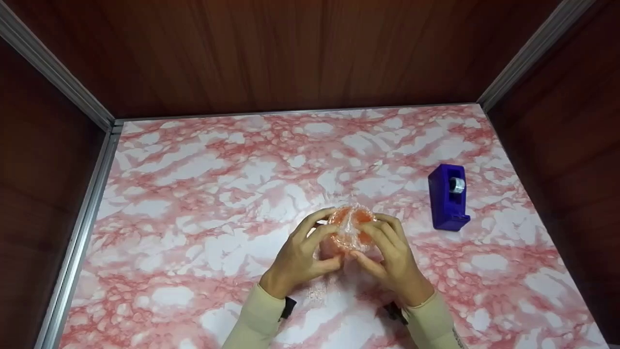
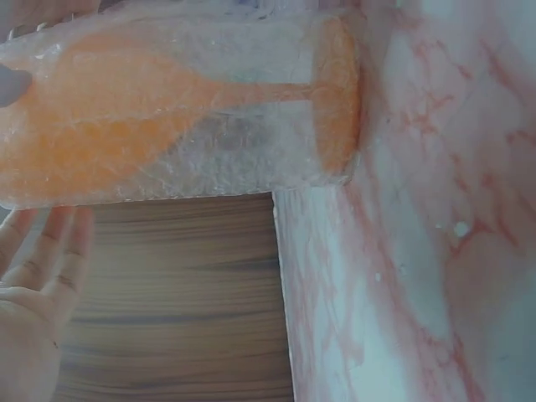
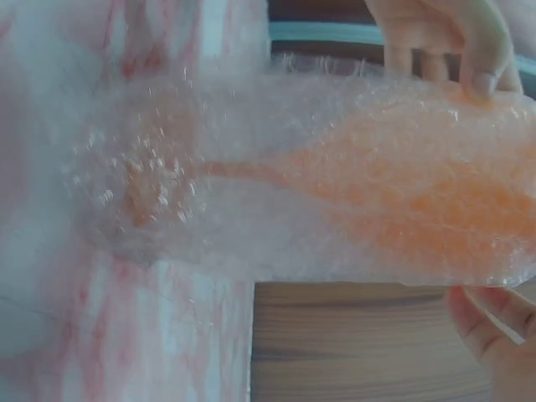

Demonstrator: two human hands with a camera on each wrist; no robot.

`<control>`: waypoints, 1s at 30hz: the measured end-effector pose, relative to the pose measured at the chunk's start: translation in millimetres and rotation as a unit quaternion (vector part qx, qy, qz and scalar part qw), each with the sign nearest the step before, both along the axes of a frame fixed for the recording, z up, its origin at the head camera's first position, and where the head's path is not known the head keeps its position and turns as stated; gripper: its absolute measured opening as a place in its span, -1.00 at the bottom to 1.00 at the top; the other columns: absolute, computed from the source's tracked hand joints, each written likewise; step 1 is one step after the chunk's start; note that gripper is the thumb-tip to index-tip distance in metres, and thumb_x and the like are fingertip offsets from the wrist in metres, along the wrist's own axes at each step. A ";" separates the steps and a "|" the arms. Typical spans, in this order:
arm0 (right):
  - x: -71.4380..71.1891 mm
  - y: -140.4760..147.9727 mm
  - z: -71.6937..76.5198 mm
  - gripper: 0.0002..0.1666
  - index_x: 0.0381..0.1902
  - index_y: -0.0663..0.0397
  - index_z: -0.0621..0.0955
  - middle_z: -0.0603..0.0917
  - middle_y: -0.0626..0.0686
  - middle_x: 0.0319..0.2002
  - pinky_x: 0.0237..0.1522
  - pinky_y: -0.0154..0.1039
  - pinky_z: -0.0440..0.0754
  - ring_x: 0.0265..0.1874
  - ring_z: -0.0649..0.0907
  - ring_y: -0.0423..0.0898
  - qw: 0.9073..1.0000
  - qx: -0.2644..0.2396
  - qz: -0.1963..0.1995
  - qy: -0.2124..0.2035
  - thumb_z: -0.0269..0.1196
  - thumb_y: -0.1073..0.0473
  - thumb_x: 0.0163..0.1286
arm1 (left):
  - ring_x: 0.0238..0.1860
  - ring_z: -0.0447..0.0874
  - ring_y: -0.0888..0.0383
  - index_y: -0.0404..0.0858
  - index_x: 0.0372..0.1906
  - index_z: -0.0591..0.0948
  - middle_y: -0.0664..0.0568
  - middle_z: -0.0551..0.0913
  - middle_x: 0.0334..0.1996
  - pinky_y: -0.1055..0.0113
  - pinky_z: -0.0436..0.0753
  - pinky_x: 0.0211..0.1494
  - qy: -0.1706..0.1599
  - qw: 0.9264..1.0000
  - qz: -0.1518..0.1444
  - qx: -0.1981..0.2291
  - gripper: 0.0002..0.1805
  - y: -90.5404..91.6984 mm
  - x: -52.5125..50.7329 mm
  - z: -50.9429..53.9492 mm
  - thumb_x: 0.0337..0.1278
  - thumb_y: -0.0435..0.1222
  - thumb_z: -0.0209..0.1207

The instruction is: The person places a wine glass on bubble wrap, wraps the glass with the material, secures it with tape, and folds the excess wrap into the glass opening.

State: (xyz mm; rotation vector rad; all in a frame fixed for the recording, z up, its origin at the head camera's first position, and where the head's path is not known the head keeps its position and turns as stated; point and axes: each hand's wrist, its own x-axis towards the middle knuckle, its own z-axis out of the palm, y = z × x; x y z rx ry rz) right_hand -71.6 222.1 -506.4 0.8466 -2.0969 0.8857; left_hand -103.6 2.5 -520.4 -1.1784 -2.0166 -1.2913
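Observation:
An orange stemmed glass (image 2: pixel 117 126) stands upright on the table, wrapped in clear bubble wrap (image 3: pixel 251 234). Its bowl, thin stem and round foot show through the plastic in both wrist views. From above, a whitish fold of the wrap lies across the orange mouth. My left hand (image 1: pixel 302 252) holds the wrapped glass at its upper left side, fingers bent over the rim and thumb at the near side. Opposite it, my right hand (image 1: pixel 395 252) holds the upper right side, its fingertips on the top of the wrap and its thumb near the front.
To the right stands a blue tape dispenser (image 1: pixel 446 198) with a small roll of clear tape (image 1: pixel 457 185). The table (image 1: pixel 193 194) has a red and white marbled top. Dark wood-look panels (image 1: pixel 290 53) with metal rails enclose its back and sides.

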 end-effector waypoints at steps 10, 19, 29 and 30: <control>-4.5 0.0 7.0 -0.57 -0.12 0.16 0.70 0.67 0.10 -0.13 0.12 0.10 0.43 -0.07 0.56 0.24 0.998 0.065 0.004 -0.006 0.18 -0.10 0.45 | 0.23 0.46 0.05 -0.18 0.24 0.53 -0.15 0.32 0.35 0.33 0.53 0.19 -0.022 0.999 0.008 -0.047 -0.37 -2.8 2.9 6.3 -0.02 -0.24 0.44; -3.0 0.8 11.3 -0.59 -0.18 0.18 0.64 0.65 0.10 -0.11 0.28 0.09 0.36 -0.02 0.57 0.18 0.994 0.109 -0.011 -0.029 0.17 -0.09 0.45 | 0.12 0.47 0.04 -0.07 0.15 0.61 -0.12 0.30 0.31 0.23 0.63 0.03 -0.050 0.989 0.046 -0.132 -0.45 0.7 7.7 29.3 -0.05 -0.17 0.43; -2.6 0.0 13.1 -0.54 -0.09 0.22 0.64 0.67 0.08 -0.11 0.29 0.04 0.37 -0.02 0.59 0.17 0.994 0.107 -0.014 -0.027 0.20 -0.10 0.43 | 0.03 0.52 0.00 -0.04 0.04 0.69 -0.10 0.32 0.26 0.14 0.63 -0.12 -0.050 0.972 0.100 -0.208 -0.52 1.4 11.9 44.5 -0.10 -0.06 0.40; -2.7 -0.2 13.9 -0.55 -0.09 0.21 0.65 0.67 0.07 -0.12 0.28 0.03 0.39 -0.02 0.59 0.16 0.994 0.109 -0.015 -0.028 0.20 -0.10 0.42 | 0.03 0.52 0.01 -0.04 0.04 0.69 -0.09 0.32 0.27 0.14 0.63 -0.11 -0.050 0.970 0.105 -0.212 -0.52 1.5 12.4 44.7 -0.09 -0.05 0.39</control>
